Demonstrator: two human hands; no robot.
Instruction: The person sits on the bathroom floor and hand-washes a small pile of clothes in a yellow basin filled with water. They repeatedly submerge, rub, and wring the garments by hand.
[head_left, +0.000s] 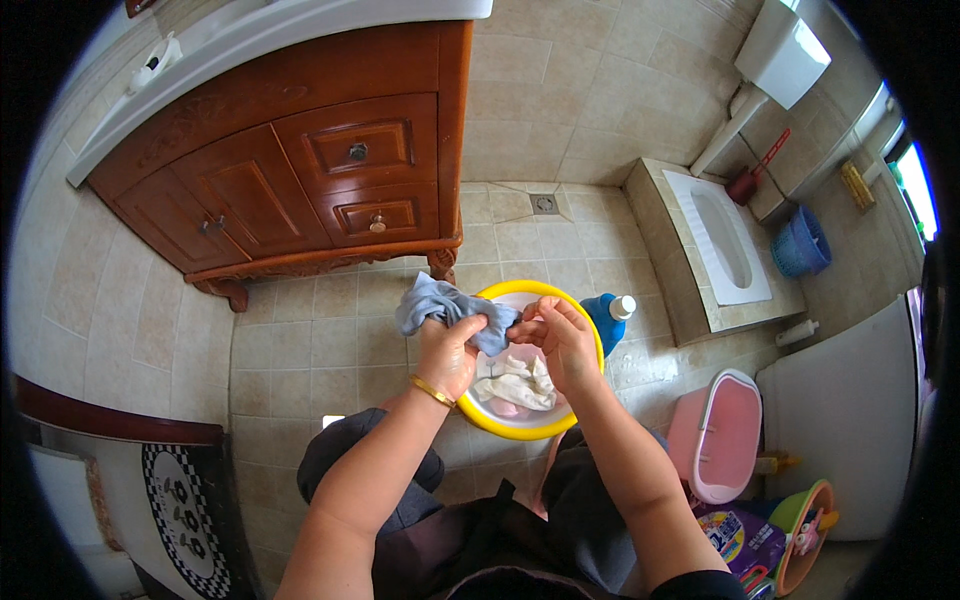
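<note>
My left hand (450, 356), wet and with a gold bangle at the wrist, grips a blue-grey cloth garment (454, 307) above the left rim of a yellow-rimmed basin (529, 433). Close to the cloth's right end, my right hand (555, 334) has its thumb and fingertips drawn together; whether they pinch the cloth's dark edge cannot be told. Inside the basin lie white cloth pieces (525, 386) and something pink beneath them. A blue bottle with a white cap (604, 319) stands against the basin's right side on the tiled floor.
A wooden vanity cabinet (300, 165) stands at upper left. To the right are a raised squat toilet (720, 232), a blue basket (799, 244) and a pink plastic tub (727, 435). A purple detergent bag (742, 536) and stacked basins (806, 555) sit at lower right. A floor drain (544, 204) lies beyond the basin.
</note>
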